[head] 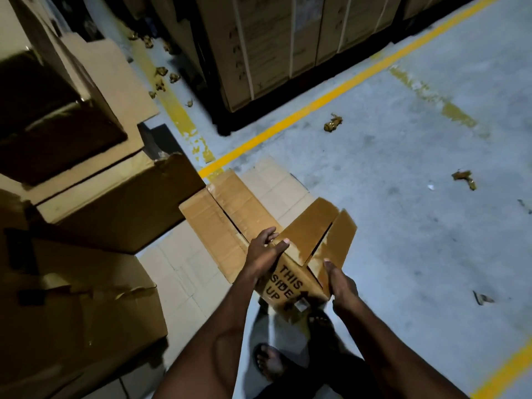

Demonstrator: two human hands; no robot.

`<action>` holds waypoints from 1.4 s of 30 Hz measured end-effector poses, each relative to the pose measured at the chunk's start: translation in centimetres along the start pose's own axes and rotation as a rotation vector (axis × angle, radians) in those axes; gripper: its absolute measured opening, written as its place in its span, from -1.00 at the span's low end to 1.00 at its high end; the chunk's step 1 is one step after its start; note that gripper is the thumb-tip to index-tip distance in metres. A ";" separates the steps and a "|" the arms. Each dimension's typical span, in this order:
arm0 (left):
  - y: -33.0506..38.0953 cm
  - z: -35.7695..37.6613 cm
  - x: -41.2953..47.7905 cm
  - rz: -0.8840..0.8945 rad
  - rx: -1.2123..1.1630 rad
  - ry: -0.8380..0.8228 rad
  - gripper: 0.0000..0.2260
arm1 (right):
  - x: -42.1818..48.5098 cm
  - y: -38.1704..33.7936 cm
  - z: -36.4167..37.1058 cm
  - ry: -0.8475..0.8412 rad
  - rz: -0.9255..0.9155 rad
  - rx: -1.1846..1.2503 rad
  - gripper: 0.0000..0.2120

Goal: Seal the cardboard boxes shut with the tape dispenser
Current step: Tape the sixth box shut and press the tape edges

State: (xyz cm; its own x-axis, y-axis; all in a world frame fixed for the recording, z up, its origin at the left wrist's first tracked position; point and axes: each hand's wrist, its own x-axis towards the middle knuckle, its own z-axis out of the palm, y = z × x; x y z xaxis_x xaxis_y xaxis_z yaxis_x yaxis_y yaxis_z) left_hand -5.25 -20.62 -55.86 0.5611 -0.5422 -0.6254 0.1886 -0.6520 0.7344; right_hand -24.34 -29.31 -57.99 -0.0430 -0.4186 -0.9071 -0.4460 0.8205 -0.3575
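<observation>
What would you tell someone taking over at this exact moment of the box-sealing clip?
Left hand: grips the near top corner of the box, thumb over the edge.
Right hand: grips the box's right side.
Box: held tilted, printed THIS SIDE UP, top flaps open and untaped.
Tape dispenser: not in view.
Stacked boxes stand to the left; tape scraps lie on the floor.
Done: no seal on this box.
Left: fold the flaps shut, find the dispenser, tape the seam.
</observation>
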 end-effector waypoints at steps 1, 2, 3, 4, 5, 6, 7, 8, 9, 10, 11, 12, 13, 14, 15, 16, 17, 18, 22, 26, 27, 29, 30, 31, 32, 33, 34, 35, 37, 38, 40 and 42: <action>1.7 0.2 -0.7 0.018 -0.003 0.008 -0.47 | -1.0 -0.7 -0.5 -0.025 0.004 0.041 -0.48; 3.5 0.3 -1.3 0.036 0.003 0.020 -0.46 | -2.3 -1.4 -0.9 -0.059 0.013 0.100 -0.54; 5.0 0.4 -1.7 0.051 0.016 0.036 -0.46 | -3.3 -2.0 -1.1 -0.093 0.028 0.162 -0.59; 6.2 0.5 -2.0 0.058 0.035 0.046 -0.46 | -4.3 -2.4 -1.3 -0.127 0.039 0.199 -0.61; 7.6 0.4 -2.7 0.071 0.052 0.057 -0.46 | -5.8 -3.2 -1.6 -0.158 0.046 0.236 -0.60; 8.5 0.2 -3.2 0.076 0.061 0.071 -0.47 | -6.8 -3.8 -1.7 -0.189 0.046 0.273 -0.57; 9.6 -0.3 -4.0 0.080 0.062 0.085 -0.49 | -7.3 -4.1 -2.0 -0.199 0.045 0.294 -0.54; 10.4 -0.7 -4.6 0.081 0.055 0.104 -0.50 | -7.5 -4.4 -2.1 -0.225 0.046 0.319 -0.52; 11.0 -1.3 -5.3 0.083 0.034 0.123 -0.52 | -8.2 -5.0 -2.2 -0.245 0.036 0.309 -0.49; 11.8 -2.0 -6.2 0.082 0.001 0.144 -0.55 | -10.1 -6.2 -2.2 -0.268 0.036 0.302 -0.47; 12.4 -2.6 -7.2 0.082 -0.035 0.162 -0.57 | -11.3 -7.2 -2.2 -0.292 0.032 0.290 -0.50; 13.1 -3.5 -8.2 0.084 -0.075 0.185 -0.59 | -13.2 -8.3 -2.2 -0.317 0.000 0.257 -0.59; 13.6 -4.2 -9.1 0.086 -0.115 0.213 -0.61 | -14.8 -9.3 -2.2 -0.335 -0.025 0.258 -0.66; 14.1 -5.0 -9.9 0.081 -0.154 0.241 -0.63 | -15.6 -10.2 -2.2 -0.312 -0.053 0.249 -0.69; 14.8 -6.0 -11.0 0.084 -0.194 0.278 -0.64 | -16.7 -11.3 -1.8 -0.301 -0.056 0.238 -0.71; 15.5 -6.8 -12.1 0.088 -0.226 0.308 -0.64 | -17.8 -12.1 -1.5 -0.333 -0.093 0.239 -0.73; 16.4 -7.9 -13.3 0.102 -0.250 0.343 -0.63 | -19.3 -13.0 -0.9 -0.374 -0.138 0.236 -0.71; 17.1 -8.8 -14.3 0.126 -0.263 0.370 -0.63 | -19.8 -13.7 -0.3 -0.398 -0.164 0.234 -0.62; 19.8 -12.7 -20.0 0.249 -0.326 0.478 -0.63 | -23.3 -15.9 2.4 -0.507 -0.280 0.216 -0.40; 21.2 -16.0 -26.1 0.370 -0.339 0.599 -0.58 | -28.8 -17.2 4.7 -0.698 -0.352 0.232 -0.32; 21.4 -17.0 -28.0 0.406 -0.340 0.637 -0.57 | -30.4 -17.3 5.4 -0.746 -0.385 0.224 -0.32; 21.6 -18.5 -30.8 0.465 -0.315 0.697 -0.57 | -33.0 -17.2 6.5 -0.821 -0.410 0.243 -0.31; 21.5 -19.4 -32.5 0.501 -0.297 0.732 -0.57 | -34.5 -17.0 7.1 -0.846 -0.422 0.248 -0.30; 21.2 -20.0 -33.8 0.530 -0.282 0.759 -0.55 | -35.6 -16.9 7.7 -0.875 -0.438 0.252 -0.28; 20.8 -20.9 -35.4 0.566 -0.285 0.790 -0.51 | -37.4 -16.4 8.2 -0.910 -0.470 0.233 -0.25; 20.4 -21.7 -36.7 0.599 -0.297 0.821 -0.46 | -38.7 -16.1 8.8 -0.941 -0.500 0.214 -0.25; 19.8 -22.4 -37.8 0.628 -0.321 0.845 -0.43 | -40.0 -15.8 9.2 -0.961 -0.530 0.190 -0.28; 19.1 -23.3 -39.3 0.658 -0.354 0.873 -0.41 | -41.7 -15.0 9.8 -0.974 -0.564 0.171 -0.29; 18.0 -24.6 -41.8 0.702 -0.401 0.896 -0.37 | -44.1 -13.8 11.0 -0.991 -0.644 0.126 -0.16; 17.6 -25.4 -43.0 0.717 -0.409 0.908 -0.37 | -45.3 -13.2 11.7 -1.004 -0.686 0.101 -0.12; 15.6 -27.5 -45.7 0.746 -0.459 0.930 -0.42 | -48.6 -10.9 13.2 -1.040 -0.752 0.058 -0.22; 13.3 -30.0 -48.5 0.771 -0.500 0.946 -0.46 | -52.0 -8.2 14.7 -1.051 -0.806 0.048 -0.38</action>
State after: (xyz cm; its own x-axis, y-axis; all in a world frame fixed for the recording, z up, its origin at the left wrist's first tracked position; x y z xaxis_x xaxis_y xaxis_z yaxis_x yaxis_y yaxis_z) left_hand -5.78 12.96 -7.86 0.9627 0.0266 0.2693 -0.2701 0.0304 0.9624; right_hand -5.31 -8.58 -11.10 0.9350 -0.3114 -0.1697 0.0127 0.5076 -0.8615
